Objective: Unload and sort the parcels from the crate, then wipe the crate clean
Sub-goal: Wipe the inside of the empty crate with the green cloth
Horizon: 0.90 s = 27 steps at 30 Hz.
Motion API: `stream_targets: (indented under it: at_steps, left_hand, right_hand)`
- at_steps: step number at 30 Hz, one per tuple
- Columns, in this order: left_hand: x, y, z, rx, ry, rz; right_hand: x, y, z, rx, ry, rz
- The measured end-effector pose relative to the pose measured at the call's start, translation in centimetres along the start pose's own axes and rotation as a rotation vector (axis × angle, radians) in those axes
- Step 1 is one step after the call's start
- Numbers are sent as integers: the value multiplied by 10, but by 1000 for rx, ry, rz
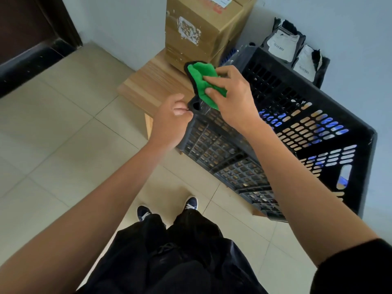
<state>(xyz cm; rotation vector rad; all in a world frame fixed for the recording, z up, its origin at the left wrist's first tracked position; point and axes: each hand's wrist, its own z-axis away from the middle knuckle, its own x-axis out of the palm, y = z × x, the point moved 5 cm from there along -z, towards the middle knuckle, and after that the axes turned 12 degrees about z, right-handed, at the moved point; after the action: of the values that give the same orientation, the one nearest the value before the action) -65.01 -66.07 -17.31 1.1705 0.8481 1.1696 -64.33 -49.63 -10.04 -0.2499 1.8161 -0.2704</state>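
Wiping is the step in hand, judging by how things lie: the black crate (292, 132) stands empty on the wooden table (148, 81), tipped so its slotted walls face the camera, its long axis running from the table's near-left corner away toward the right. The right hand (231, 98) holds a green cloth (203, 81), fingers folded over it and pressing it against the crate's top corner at the left end. The left hand (169, 122) sits just beside that same corner, its fingers curled in a pinch on the rim, seemingly steadying it. Both hands are thus at the crate's left end, with the rest of its length stretching off to the right, on the side of the cloth-bearing hand; a stroke along the rim would likely travel that way. Sorted parcels appear out of the crate: a cardboard box (197, 28) stands at the table's far edge, and grey mailer bags (297, 54) lean on the wall behind the crate.
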Motion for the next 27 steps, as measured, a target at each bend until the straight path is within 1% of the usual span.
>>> stream_targets:
  at_steps: [4, 6, 9, 11, 14, 18, 21, 24, 27]
  left_hand:
    - [1, 1, -6, 8, 1, -63]
    - [2, 4, -7, 23, 39, -114]
    - [5, 4, -3, -11, 76, -67]
    - [7, 7, -2, -28, 90, -91]
    - [11, 16, -8, 15, 90, -250]
    - [31, 35, -19, 119, 20, -522]
    - [37, 40, -26, 127, 50, -602]
    - [38, 42, -29, 155, 123, -603]
    - [39, 40, -27, 159, 176, -595]
  right_hand:
    - [25, -15, 3, -265, -100, 92]
    - [33, -15, 0, -331, -129, 158]
    - [36, -1, -11, -343, -89, 206]
    - [34, 17, -24, -302, -50, 235]
    - [30, 44, -47, -217, -41, 257]
    - [29, 55, -57, -166, -35, 225]
    - [31, 47, -42, -220, -3, 152]
    - [36, 35, -24, -309, 14, 59]
    - [39, 36, -24, -355, 41, 28]
